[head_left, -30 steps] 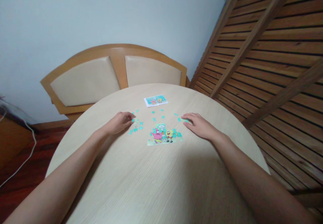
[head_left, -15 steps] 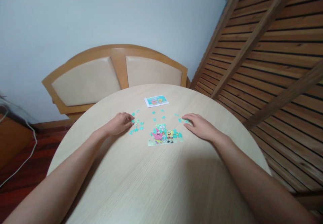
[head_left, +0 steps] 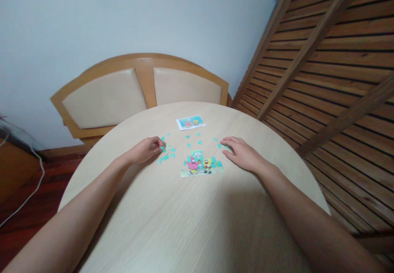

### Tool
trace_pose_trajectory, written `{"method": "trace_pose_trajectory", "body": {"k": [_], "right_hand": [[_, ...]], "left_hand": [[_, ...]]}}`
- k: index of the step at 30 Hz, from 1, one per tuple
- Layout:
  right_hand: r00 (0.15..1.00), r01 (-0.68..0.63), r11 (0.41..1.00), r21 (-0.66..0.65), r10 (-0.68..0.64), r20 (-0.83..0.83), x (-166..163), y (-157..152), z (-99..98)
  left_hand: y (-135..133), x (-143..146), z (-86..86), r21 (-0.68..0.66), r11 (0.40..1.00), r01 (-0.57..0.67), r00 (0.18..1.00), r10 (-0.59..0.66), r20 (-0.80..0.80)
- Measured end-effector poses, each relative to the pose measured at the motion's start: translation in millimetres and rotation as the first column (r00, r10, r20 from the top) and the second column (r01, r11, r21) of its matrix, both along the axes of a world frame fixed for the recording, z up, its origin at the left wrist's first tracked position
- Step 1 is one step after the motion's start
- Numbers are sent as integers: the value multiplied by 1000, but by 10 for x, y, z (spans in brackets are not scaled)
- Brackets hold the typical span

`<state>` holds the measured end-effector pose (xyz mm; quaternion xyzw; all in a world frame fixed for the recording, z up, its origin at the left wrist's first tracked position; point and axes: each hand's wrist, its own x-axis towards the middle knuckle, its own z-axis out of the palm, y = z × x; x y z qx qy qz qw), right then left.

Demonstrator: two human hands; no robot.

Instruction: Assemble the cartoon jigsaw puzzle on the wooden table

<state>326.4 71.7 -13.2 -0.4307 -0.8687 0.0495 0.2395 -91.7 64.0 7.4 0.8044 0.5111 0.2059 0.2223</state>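
Observation:
A partly assembled cartoon jigsaw (head_left: pixel 201 164) lies on the round light-wood table (head_left: pixel 191 219), between my hands. My left hand (head_left: pixel 144 150) rests on the table with its fingers curled, the fingertips pinched at a loose teal piece; several more teal pieces (head_left: pixel 168 154) lie scattered just right of it. My right hand (head_left: pixel 241 154) lies flat with its fingers stretched out, the fingertips touching a few loose teal pieces (head_left: pixel 220 145) to the right of the jigsaw.
A small reference picture card (head_left: pixel 190 122) lies at the far side of the table. Behind the table stands a curved wooden bench back with beige pads (head_left: pixel 138 90). A slatted wooden wall (head_left: pixel 332 72) runs along the right. A white cable (head_left: pixel 27 182) hangs at the left.
Both hands have stayed almost still; the right hand has crept slightly towards the loose pieces and the view has shifted a little.

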Motion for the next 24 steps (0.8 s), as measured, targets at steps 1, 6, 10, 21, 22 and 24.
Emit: {"method": "trace_pose_trajectory", "body": {"k": [1,6,10,21,22,24], "right_hand": [[1000,-10,1000,15,10,-4,-33,-19,18],[985,-170,984,54,172,-32,-310,-203,161],[920,-392,920,4,392,4,-544,-374,219],[875,-482,874,-60,484,29,-680,-444,151],[875,-480,875,-65,483,34,-679,-443,147],[878,-474,878,-72,477,41,-679,-445,146]], "left_hand": [[-17,22,25,8,1000,-10,1000,10,6],[-155,295,115,35,999,-20,998,18,53],[-315,615,112,52,993,102,987,-108,119],[-438,808,79,-7,961,276,961,-276,24],[-440,816,83,-15,958,288,957,-287,32],[-446,830,92,-32,955,295,955,-294,44]]}}
